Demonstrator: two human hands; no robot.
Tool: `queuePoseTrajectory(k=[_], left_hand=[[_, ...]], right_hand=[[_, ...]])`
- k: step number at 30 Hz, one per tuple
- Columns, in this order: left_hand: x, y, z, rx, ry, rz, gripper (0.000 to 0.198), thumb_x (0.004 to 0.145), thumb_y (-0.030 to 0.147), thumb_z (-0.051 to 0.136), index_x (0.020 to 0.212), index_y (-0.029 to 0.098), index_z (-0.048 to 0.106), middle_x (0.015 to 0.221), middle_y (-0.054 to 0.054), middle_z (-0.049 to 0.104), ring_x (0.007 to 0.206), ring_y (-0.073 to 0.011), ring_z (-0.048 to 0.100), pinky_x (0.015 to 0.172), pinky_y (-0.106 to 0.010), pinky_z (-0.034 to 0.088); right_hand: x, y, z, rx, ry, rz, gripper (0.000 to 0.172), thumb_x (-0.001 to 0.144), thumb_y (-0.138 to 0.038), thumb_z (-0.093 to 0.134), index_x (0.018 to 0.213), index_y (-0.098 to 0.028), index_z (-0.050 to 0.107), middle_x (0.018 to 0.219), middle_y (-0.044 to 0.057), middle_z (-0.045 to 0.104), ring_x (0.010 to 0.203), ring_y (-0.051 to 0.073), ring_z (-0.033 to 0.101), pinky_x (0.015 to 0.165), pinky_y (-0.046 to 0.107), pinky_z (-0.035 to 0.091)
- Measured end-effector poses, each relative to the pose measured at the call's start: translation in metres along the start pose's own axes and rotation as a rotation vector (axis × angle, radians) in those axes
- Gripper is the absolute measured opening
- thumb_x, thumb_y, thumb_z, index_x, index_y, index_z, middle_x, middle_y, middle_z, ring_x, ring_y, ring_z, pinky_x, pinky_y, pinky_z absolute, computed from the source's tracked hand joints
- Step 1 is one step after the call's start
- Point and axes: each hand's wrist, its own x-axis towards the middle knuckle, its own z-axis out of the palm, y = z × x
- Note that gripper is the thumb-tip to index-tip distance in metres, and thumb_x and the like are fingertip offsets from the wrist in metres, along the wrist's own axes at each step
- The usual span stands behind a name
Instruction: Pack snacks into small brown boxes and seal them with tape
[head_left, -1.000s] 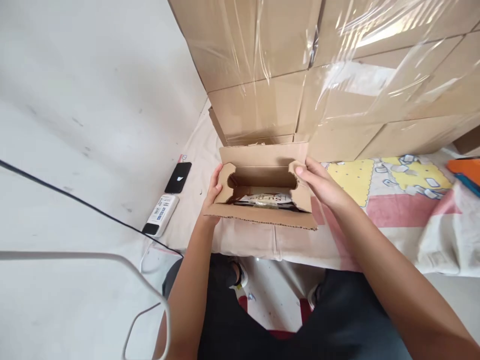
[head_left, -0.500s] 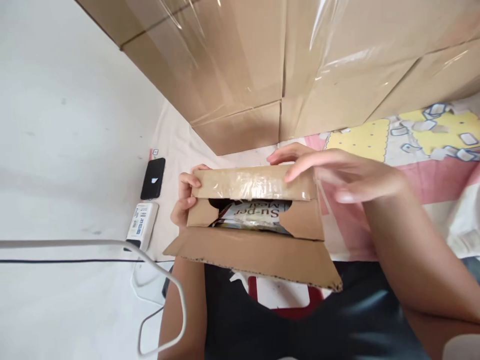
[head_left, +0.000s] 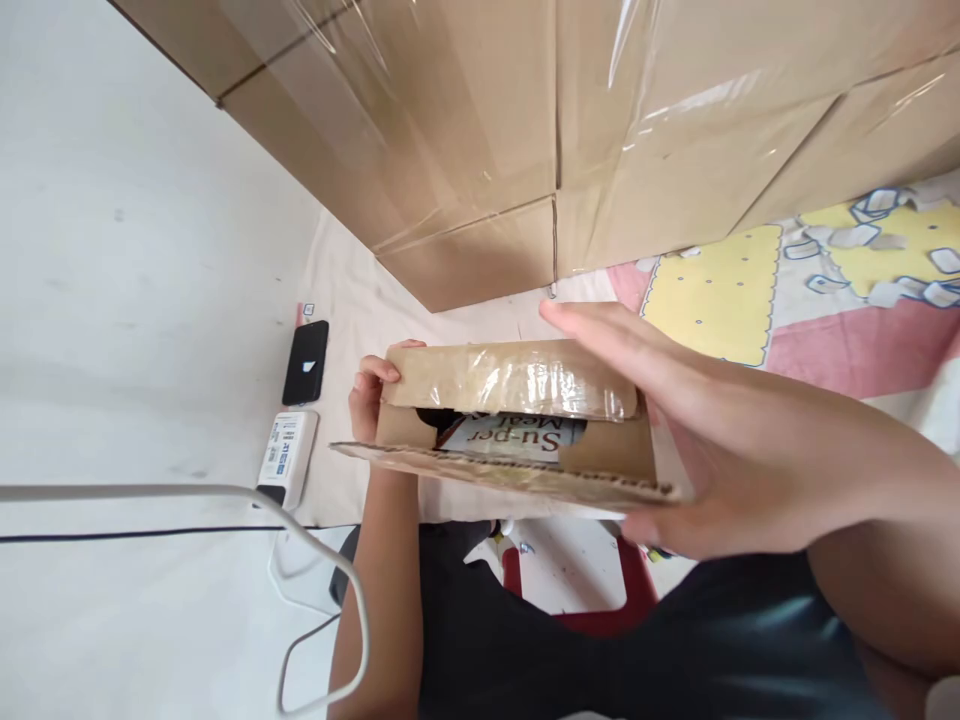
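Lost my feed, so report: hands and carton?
Left hand grips carton left end. Right hand clasps right end. Top part open, packet visible inside. Wrapped boxes stacked behind.

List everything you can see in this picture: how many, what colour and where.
small cardboard box: one, brown, taped top flap, centre, between both hands
printed packet: one, white with dark lettering, inside the box
large cartons: a stack, brown under clear film, behind the box
phone: one, black, left of the box
white device: one, blue label, just nearer than the phone
white cable and black cable: one each, lower left
patterned cloth: one, yellow, pink and white, right
red object: one, below the box
trousers: dark, bottom
left hand: grips the box's left end
right hand: clamps its right end
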Motion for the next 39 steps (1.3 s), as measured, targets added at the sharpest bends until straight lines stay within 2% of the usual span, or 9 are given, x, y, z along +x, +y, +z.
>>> queuePoseTrajectory(k=[5,9,11,15,17,20,31,34,39], left_hand=[[-0.009,0.004,0.006,-0.097,-0.013,0.014,0.048,0.097,0.064,0.021,0.089,0.027,0.051,0.121,-0.003,0.063,0.115,-0.0255,0.061,0.102,-0.047,0.048],[-0.014,0.014,-0.004,0.033,-0.002,0.261,0.04,0.092,0.062,0.041,0.099,0.033,0.067,0.134,-0.002,0.06,0.13,-0.0278,0.053,0.113,-0.049,0.042],[-0.018,0.025,-0.014,0.183,-0.034,0.445,0.04,0.094,0.061,0.041,0.103,0.037,0.072,0.132,-0.001,0.063,0.131,-0.0293,0.052,0.116,-0.055,0.038],[-0.033,0.048,-0.021,0.781,-0.338,0.709,0.04,0.088,0.058,0.062,0.123,0.039,0.069,0.119,-0.003,0.074,0.115,-0.0338,0.063,0.113,-0.062,0.034],[-0.039,0.054,-0.017,0.923,-0.41,0.732,0.046,0.081,0.043,0.076,0.126,0.038,0.068,0.114,-0.003,0.077,0.108,-0.0325,0.067,0.1,-0.055,0.043],[-0.04,0.055,-0.01,0.911,-0.384,0.743,0.042,0.078,0.03,0.079,0.119,0.035,0.07,0.109,-0.002,0.079,0.105,-0.0297,0.069,0.086,-0.047,0.048],[-0.039,0.055,-0.012,0.92,-0.396,0.805,0.046,0.076,0.023,0.081,0.119,0.032,0.071,0.112,-0.004,0.078,0.105,-0.0296,0.069,0.087,-0.045,0.047],[-0.043,0.055,-0.009,0.998,-0.344,0.863,0.05,0.077,0.028,0.08,0.125,0.033,0.07,0.111,-0.005,0.078,0.103,-0.0316,0.07,0.086,-0.046,0.044],[-0.058,0.054,0.009,1.191,-0.199,0.827,0.059,0.086,0.048,0.067,0.144,0.041,0.056,0.109,-0.006,0.076,0.095,-0.037,0.067,0.082,-0.052,0.039]], right_hand=[[0.011,0.017,-0.005,0.083,0.141,0.047,0.086,0.081,-0.031,0.079,0.155,-0.046,0.037,0.154,-0.007,0.049,0.149,0.038,0.037,0.122,0.056,0.037],[0.01,0.018,-0.005,0.085,0.123,0.021,0.077,0.084,-0.034,0.078,0.151,-0.045,0.043,0.157,-0.008,0.045,0.153,0.036,0.031,0.123,0.056,0.034],[0.009,0.016,-0.003,0.076,0.121,0.004,0.074,0.084,-0.035,0.076,0.151,-0.045,0.044,0.158,-0.008,0.044,0.153,0.036,0.031,0.122,0.057,0.035],[0.009,0.018,0.002,0.064,0.165,-0.011,0.075,0.084,-0.037,0.075,0.151,-0.045,0.043,0.156,-0.005,0.047,0.15,0.034,0.037,0.118,0.053,0.044],[0.01,0.022,0.005,0.048,0.183,-0.016,0.078,0.084,-0.037,0.074,0.153,-0.046,0.039,0.156,-0.004,0.046,0.149,0.033,0.038,0.117,0.052,0.045],[0.009,0.028,0.006,0.034,0.202,-0.004,0.08,0.084,-0.036,0.073,0.155,-0.046,0.037,0.155,-0.002,0.046,0.148,0.033,0.039,0.116,0.051,0.046],[0.005,0.037,0.017,0.161,0.365,0.11,0.082,0.081,-0.043,0.075,0.153,-0.037,0.038,0.155,0.007,0.042,0.142,0.03,0.045,0.121,0.054,0.037],[-0.005,0.048,-0.018,0.186,0.572,0.11,0.059,0.082,-0.044,0.072,0.137,-0.03,0.055,0.14,0.009,0.056,0.131,0.028,0.055,0.117,0.052,0.042],[-0.072,0.091,-0.109,0.06,1.284,0.026,0.023,0.083,-0.04,0.066,0.101,-0.024,0.064,0.108,0.005,0.066,0.109,0.021,0.064,0.104,0.043,0.051]])
